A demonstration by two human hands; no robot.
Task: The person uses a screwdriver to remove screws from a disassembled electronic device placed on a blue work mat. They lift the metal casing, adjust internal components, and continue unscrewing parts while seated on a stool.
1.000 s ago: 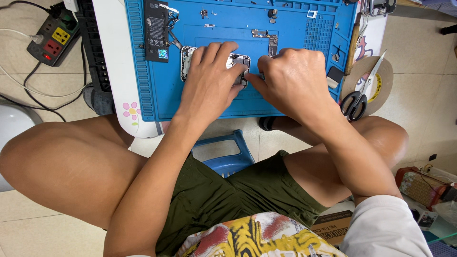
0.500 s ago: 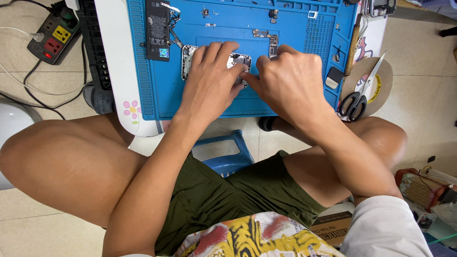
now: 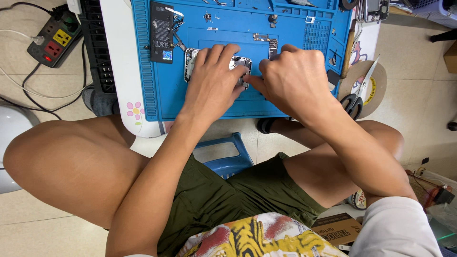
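- Both hands working on opened phone chassis (image 3: 193,62), blue mat (image 3: 295,102).
- I'm pressing left hand (image 3: 212,83) flat, open, on it.
- I'm curling right hand (image 3: 295,81) closed; what it pinches, can't tell.
- Black battery (image 3: 162,32) lying far left.

Black power strip (image 3: 53,38) on the floor at left — scissors (image 3: 358,95) and tape roll (image 3: 373,76) at right.

We press our left hand (image 3: 214,81) flat on the opened phone frame (image 3: 191,64) on the blue mat (image 3: 162,100). Our right hand (image 3: 297,78) pinches at its edge; scissors (image 3: 354,97) lie nearby.
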